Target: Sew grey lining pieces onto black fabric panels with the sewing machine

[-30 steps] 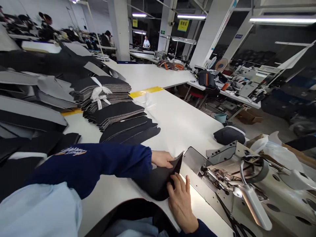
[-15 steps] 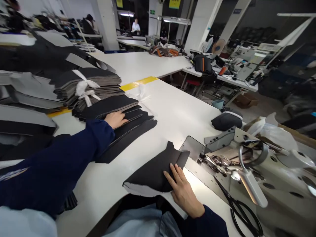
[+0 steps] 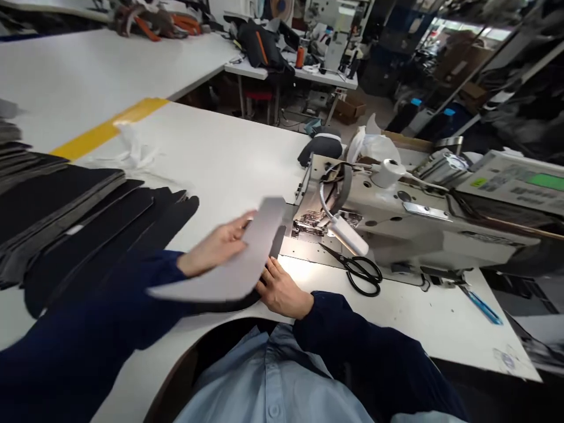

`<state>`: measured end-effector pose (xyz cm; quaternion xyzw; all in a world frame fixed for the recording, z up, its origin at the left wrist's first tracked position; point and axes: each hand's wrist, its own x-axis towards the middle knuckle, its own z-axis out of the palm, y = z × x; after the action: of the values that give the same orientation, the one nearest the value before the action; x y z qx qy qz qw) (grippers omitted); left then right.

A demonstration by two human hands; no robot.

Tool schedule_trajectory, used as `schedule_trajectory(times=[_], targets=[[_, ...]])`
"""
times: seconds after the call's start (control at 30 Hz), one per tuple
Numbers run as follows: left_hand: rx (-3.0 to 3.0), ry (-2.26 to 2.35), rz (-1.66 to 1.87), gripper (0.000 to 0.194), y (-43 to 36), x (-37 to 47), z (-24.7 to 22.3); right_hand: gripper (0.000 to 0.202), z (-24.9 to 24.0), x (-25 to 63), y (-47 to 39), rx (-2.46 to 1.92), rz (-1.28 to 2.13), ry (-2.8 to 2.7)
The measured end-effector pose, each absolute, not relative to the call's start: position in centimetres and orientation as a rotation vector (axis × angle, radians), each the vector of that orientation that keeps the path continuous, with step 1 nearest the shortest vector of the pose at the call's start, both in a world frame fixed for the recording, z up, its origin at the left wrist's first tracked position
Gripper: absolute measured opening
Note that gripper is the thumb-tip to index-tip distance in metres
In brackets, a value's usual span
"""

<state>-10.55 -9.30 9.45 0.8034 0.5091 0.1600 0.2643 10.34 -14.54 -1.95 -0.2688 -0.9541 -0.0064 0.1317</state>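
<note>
A curved grey fabric piece [image 3: 233,264], blurred by motion, is held up by my left hand [image 3: 220,242], whose fingers close on its upper left side. Below it a dark piece [image 3: 277,241] lies on the white table, mostly hidden. My right hand [image 3: 282,289] rests at the dark piece's right edge with fingers bent; whether they grip it is unclear. Just right of both pieces is the sewing machine [image 3: 352,226] with its lamp lit. Black scissors [image 3: 361,271] lie in front of the machine.
Stacks of dark cut pieces [image 3: 88,217] cover the table's left side. Behind them are a white cloth strip [image 3: 132,147] and yellow tape [image 3: 110,129]. A dark rounded item [image 3: 321,147] sits behind the machine. A blue cutter [image 3: 482,305] lies at the right.
The view has swung right. My left hand has left the stack and moved right, now holding the grey piece above the dark one. My right hand stays near the dark piece's edge.
</note>
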Motion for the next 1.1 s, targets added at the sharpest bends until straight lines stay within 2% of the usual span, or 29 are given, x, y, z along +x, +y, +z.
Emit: schedule_trajectory(times=[0.17,0.23,0.3,0.4,0.5,0.8,1.1], targets=[[2.309,1.555,-0.171,0.063,-9.7,-4.1,5.6,0.032,-2.7,11.3,-14.4,-0.812,-0.044,-2.666],[2.398,1.611,-0.281,0.055,-9.7,-3.6,5.4,0.033,-2.8,11.5,-14.3,-0.784,-0.006,-2.622],[2.567,1.572,-0.222,0.045,-9.5,-3.5,5.3,0.032,-2.9,11.6,-14.3,-0.754,0.022,-2.601],[2.852,1.333,0.048,0.032,-8.6,-3.7,4.5,0.03,-2.8,11.7,-14.4,-0.749,-0.002,-2.632],[2.903,1.091,0.205,0.027,-7.6,-3.9,3.1,0.029,-2.4,11.8,-14.7,-0.739,-0.008,-2.699],[2.886,0.961,0.222,0.045,-7.7,-4.2,1.3,0.028,-2.1,11.9,-15.1,-0.727,-0.044,-2.754],[2.908,0.965,0.229,0.046,-7.6,-3.6,1.6,0.027,-1.7,12.4,-14.8,-0.737,-0.027,-2.79]])
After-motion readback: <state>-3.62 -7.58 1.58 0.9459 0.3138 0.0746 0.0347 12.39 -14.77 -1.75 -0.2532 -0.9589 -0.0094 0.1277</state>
